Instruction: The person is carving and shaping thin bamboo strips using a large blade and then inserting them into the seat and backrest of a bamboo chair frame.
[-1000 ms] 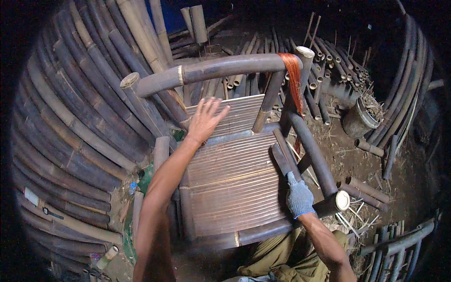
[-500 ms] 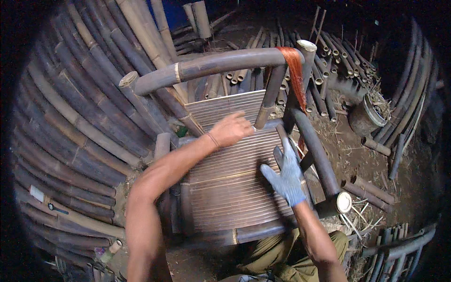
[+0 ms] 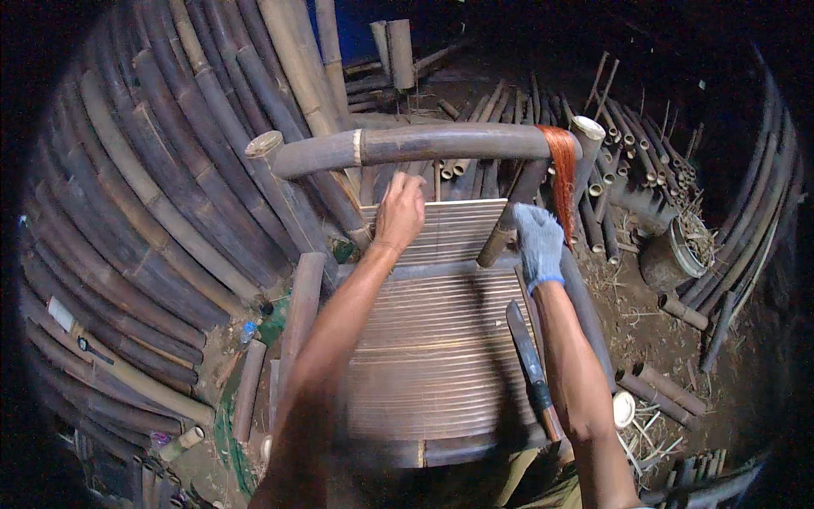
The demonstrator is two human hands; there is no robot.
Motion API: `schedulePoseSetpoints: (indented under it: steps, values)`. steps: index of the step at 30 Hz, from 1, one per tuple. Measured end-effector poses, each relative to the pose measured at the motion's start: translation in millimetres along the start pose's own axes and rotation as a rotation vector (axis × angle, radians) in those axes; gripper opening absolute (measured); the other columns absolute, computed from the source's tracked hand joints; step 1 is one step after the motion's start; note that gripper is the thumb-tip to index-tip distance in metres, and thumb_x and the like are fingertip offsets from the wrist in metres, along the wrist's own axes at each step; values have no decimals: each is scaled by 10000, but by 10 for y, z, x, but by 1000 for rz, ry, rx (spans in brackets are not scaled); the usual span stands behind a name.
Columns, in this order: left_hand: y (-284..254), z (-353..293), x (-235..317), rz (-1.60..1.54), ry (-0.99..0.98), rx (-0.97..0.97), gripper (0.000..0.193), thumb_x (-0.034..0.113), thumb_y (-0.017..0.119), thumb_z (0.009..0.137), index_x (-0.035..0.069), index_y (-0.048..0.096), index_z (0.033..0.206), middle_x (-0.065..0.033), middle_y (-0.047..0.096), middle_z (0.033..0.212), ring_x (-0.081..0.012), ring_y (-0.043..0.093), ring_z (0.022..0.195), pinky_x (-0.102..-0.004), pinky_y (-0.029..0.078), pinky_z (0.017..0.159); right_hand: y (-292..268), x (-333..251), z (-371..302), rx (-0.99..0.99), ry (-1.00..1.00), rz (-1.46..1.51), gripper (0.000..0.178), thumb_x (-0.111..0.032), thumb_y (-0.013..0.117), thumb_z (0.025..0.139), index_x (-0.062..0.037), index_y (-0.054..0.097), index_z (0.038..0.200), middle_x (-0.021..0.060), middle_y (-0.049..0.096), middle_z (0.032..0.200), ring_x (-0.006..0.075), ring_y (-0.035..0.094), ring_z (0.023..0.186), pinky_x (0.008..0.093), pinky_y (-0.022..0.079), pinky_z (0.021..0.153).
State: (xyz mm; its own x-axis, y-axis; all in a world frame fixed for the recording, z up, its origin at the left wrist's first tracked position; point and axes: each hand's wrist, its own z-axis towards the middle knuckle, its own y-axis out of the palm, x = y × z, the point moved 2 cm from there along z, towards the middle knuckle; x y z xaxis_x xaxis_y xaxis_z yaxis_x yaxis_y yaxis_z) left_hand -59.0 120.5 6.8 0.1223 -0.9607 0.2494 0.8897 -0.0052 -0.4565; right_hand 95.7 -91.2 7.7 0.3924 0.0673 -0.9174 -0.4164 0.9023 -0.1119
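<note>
A bamboo chair stands before me, with a dark top rail (image 3: 441, 146), a slatted back panel (image 3: 462, 222) and a slatted seat (image 3: 432, 327). My bare left hand (image 3: 400, 212) is at the left part of the back panel's upper edge, its fingers bent together; whatever they pinch is hidden. My right hand (image 3: 540, 246), in a grey-blue knit glove, is closed beside the right back upright (image 3: 515, 212). Its fingertips are out of sight. A large knife (image 3: 527, 356) with a dark blade lies along the seat's right side, below that hand. Orange strands (image 3: 561, 174) hang over the rail's right end.
Long dark bamboo poles (image 3: 161, 204) lie side by side on the left. Cut bamboo tubes (image 3: 632, 136) are piled behind the chair at right. A bucket (image 3: 674, 254) of scraps stands on the dirt floor (image 3: 644, 318). Green netting (image 3: 225, 424) lies at lower left.
My left hand has moved from the panel's middle to its left part. My right hand has risen from above the seat to the upright and closed. The knife now shows plainly on the seat.
</note>
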Motion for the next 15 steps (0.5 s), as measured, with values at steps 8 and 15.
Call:
schedulePoseSetpoints:
  steps: [8,15]
  values:
    - [317,113,-764,-200,-507,-210,278,194,543,927,22,670,1105,-211,690,1079,-382,670,945,-476,511,834,1340,-162,700,-318,-362,-839,374,-368,503,962,-48,696,966,227,681,996,415,642,944,485,513,831]
    - [190,134,-548,-605,-541,-330,383,200,667,904,-14,642,1220,-136,722,1004,-193,701,842,-336,538,740,1486,109,778,-581,-571,-571,379,-315,442,956,-11,668,949,281,663,991,451,625,957,523,497,842]
